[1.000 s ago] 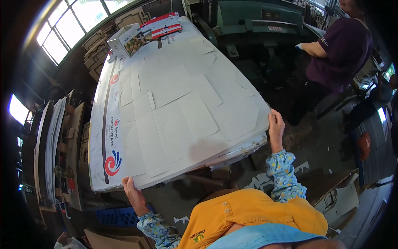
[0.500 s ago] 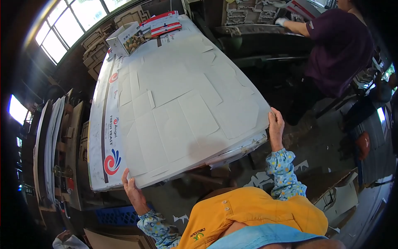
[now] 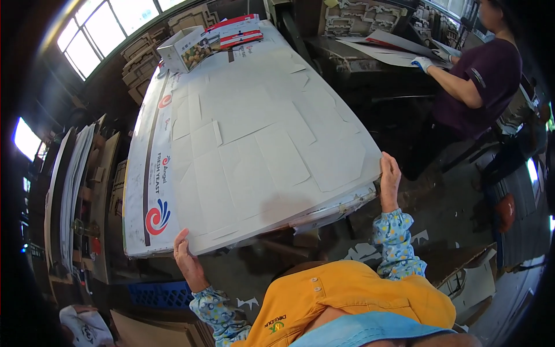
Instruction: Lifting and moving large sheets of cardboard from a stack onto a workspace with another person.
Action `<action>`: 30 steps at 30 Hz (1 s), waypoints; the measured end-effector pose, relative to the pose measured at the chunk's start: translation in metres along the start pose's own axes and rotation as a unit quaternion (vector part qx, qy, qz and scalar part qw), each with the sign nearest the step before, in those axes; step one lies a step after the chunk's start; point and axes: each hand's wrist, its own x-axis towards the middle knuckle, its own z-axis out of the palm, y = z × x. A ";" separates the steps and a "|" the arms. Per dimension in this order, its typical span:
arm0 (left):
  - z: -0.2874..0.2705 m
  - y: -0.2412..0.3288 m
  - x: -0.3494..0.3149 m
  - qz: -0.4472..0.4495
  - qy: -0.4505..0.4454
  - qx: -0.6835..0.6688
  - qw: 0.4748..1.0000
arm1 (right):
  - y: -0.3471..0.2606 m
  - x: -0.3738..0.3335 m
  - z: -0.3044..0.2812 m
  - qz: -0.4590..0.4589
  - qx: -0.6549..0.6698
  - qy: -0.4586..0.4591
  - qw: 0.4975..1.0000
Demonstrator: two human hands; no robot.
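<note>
A large white die-cut cardboard sheet, scored with cut lines and a few lifted flaps, lies across a tall stack in front of me. My left hand is at its near left corner, fingers curled against the edge. At the near right corner, my right hand holds the edge with its fingers along the side. The undersides of both grips are hidden. Left of the white sheet, a printed board with a red and blue swirl shows from beneath.
A small printed carton and red-and-white flat packs rest at the far end. Across to the right, a co-worker in a purple shirt handles sheets. Upright boards stand left; a blue crate sits below.
Both my hands stay at the sheet's near corners, the left fingers shifting slightly. The co-worker has lowered a sheet onto the far surface and now has both hands on it. My view has shifted slightly.
</note>
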 end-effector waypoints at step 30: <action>-0.020 0.006 -0.004 -0.090 -0.064 -0.146 0.983 | 0.011 0.023 -0.017 0.112 0.305 -0.085 0.942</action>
